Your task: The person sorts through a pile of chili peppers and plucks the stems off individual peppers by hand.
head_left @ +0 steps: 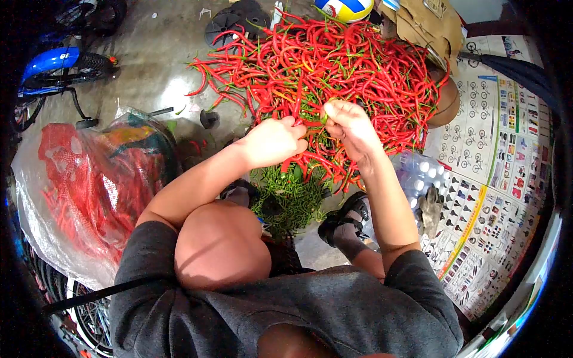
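A big heap of red chili peppers spreads over the floor in front of me. My left hand is closed on a red chili pepper that points up from the fingers. Close by on the right, my right hand pinches a small green chili stem between thumb and fingertips. Whether the stem is still joined to a pepper is hard to see. Below both hands, between my feet, lies a pile of green stems.
A clear plastic bag with red chilies stands at left, near a blue bicycle. Plastic bottles and a printed parts poster lie right. A ball and cardboard sit behind the heap.
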The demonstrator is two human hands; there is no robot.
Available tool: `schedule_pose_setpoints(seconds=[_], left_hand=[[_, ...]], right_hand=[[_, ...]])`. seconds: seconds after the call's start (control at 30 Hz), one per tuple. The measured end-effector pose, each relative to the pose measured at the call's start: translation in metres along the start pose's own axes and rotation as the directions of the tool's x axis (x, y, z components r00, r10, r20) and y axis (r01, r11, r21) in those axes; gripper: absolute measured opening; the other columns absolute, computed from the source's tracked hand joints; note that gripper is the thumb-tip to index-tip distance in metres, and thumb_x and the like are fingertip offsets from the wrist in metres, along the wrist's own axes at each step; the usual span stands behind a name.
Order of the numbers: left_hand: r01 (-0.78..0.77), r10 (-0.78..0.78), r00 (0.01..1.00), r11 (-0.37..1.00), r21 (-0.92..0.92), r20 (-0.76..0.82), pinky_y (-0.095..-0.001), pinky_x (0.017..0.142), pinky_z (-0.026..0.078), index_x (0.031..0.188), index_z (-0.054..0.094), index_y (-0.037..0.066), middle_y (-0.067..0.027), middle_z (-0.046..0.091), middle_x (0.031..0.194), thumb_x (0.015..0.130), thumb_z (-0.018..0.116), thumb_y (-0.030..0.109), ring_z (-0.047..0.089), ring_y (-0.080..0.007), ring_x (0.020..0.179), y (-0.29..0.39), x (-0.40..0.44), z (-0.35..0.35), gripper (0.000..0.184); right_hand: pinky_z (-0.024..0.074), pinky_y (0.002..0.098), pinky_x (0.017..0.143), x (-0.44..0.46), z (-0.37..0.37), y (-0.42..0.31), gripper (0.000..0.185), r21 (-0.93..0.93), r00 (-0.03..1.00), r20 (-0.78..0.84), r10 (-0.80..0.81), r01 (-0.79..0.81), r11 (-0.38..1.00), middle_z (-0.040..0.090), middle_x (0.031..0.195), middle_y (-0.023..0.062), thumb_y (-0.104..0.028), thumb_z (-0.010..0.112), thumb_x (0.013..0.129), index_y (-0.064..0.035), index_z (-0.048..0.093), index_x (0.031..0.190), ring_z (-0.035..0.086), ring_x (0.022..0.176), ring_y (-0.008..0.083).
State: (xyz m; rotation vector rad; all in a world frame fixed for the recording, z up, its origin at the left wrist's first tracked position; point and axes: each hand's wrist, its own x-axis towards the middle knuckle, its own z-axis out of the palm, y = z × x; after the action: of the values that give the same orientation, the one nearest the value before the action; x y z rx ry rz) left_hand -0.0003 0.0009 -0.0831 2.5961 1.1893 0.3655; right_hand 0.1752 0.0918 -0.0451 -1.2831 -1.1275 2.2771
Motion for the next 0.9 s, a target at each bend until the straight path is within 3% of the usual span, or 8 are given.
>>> schedule_pose_setpoints(seconds=[0.2,0.3,0.33,0.4,0.6,0.73,0.87,0.9], left_hand=[[0.066,-0.108,0.986,0.954,-0.292,-0.13,-0.0337,0.062,0.047,0.08,0.057,0.01,-0.0059,0.053,0.077,0.064,0.061,0.011,0.055,-0.0247,0.074,-0.02,-0.009,-0.002,0.016],[0.157,-0.455,0.887,0.462,-0.873,-0.081,-0.0271,0.061,0.043,0.097,0.059,0.006,-0.0023,0.052,0.074,0.071,0.06,0.008,0.052,-0.0156,0.067,-0.029,-0.018,0.007,0.026],[0.111,-0.639,0.764,0.001,-0.994,0.084,-0.025,0.058,0.041,0.094,0.057,0.006,0.0034,0.052,0.074,0.074,0.061,0.011,0.05,-0.0082,0.066,-0.022,-0.013,0.011,0.022],[0.257,-0.649,0.653,-0.294,-0.92,0.39,-0.0217,0.056,0.04,0.092,0.056,0.009,0.0065,0.054,0.077,0.076,0.061,0.011,0.049,-0.0044,0.065,-0.03,-0.016,0.008,0.017],[0.24,-0.371,0.746,-0.626,-0.742,0.554,-0.0232,0.064,0.044,0.104,0.055,0.014,0.0055,0.058,0.085,0.074,0.071,0.016,0.053,-0.0043,0.072,-0.008,-0.002,0.017,0.034],[0.324,-0.331,0.766,-0.541,-0.776,0.55,-0.0228,0.064,0.044,0.105,0.056,0.012,0.0039,0.06,0.087,0.073,0.072,0.013,0.055,-0.006,0.074,0.005,0.0,0.013,0.036],[0.392,-0.497,0.79,-0.042,-0.919,0.36,-0.0264,0.062,0.045,0.091,0.06,0.007,-0.0005,0.06,0.078,0.073,0.071,0.014,0.056,-0.012,0.069,-0.002,0.0,0.01,0.022],[0.295,-0.407,0.903,0.35,-0.889,0.139,-0.029,0.061,0.045,0.087,0.059,0.006,-0.003,0.058,0.076,0.071,0.069,0.014,0.056,-0.0166,0.069,-0.01,-0.003,0.013,0.021]], right_hand=[[0.0278,0.0202,0.048,-0.006,-0.022,0.013,0.016,-0.097,0.91,-0.315,-0.269,0.251,0.963,0.043,0.061,-0.0045,-0.021,0.058,0.085,-0.0084,0.051,0.078,0.036,0.051,0.0064],[0.0318,0.0193,0.051,-0.011,-0.035,0.014,0.015,-0.15,0.681,-0.557,-0.475,0.48,0.864,0.045,0.062,-0.0032,-0.018,0.053,0.088,-0.0074,0.05,0.078,0.039,0.053,0.0072],[0.0331,0.0192,0.052,-0.015,-0.035,0.011,0.014,-0.071,0.641,-0.612,-0.463,0.538,0.84,0.046,0.063,-0.0029,-0.016,0.051,0.09,-0.0069,0.049,0.079,0.04,0.053,0.0074],[0.0354,0.021,0.053,-0.019,-0.037,0.014,0.014,-0.129,0.631,-0.607,-0.484,0.523,0.843,0.047,0.063,-0.0013,-0.014,0.047,0.091,-0.0052,0.05,0.08,0.042,0.054,0.0077],[0.0409,0.0243,0.048,-0.021,0.01,0.03,0.012,-0.6,0.848,-0.098,-0.521,0.367,0.711,0.052,0.062,0.0039,-0.011,0.054,0.086,-0.0009,0.054,0.08,0.051,0.052,0.0089],[0.04,0.0246,0.047,-0.016,0.02,0.045,0.015,-0.569,0.86,-0.127,-0.494,0.345,0.746,0.051,0.058,0.0033,-0.012,0.052,0.087,-0.0008,0.053,0.078,0.049,0.05,0.0092],[0.032,0.0231,0.045,-0.025,0.018,0.053,0.021,-0.194,0.965,-0.199,-0.168,0.129,0.972,0.05,0.059,0.0003,-0.017,0.048,0.09,-0.0061,0.052,0.073,0.042,0.048,0.0086],[0.03,0.0223,0.045,-0.026,0.013,0.058,0.02,0.061,0.992,-0.122,-0.009,0.017,0.998,0.049,0.059,-0.0007,-0.016,0.049,0.09,-0.007,0.052,0.072,0.04,0.047,0.0081]])
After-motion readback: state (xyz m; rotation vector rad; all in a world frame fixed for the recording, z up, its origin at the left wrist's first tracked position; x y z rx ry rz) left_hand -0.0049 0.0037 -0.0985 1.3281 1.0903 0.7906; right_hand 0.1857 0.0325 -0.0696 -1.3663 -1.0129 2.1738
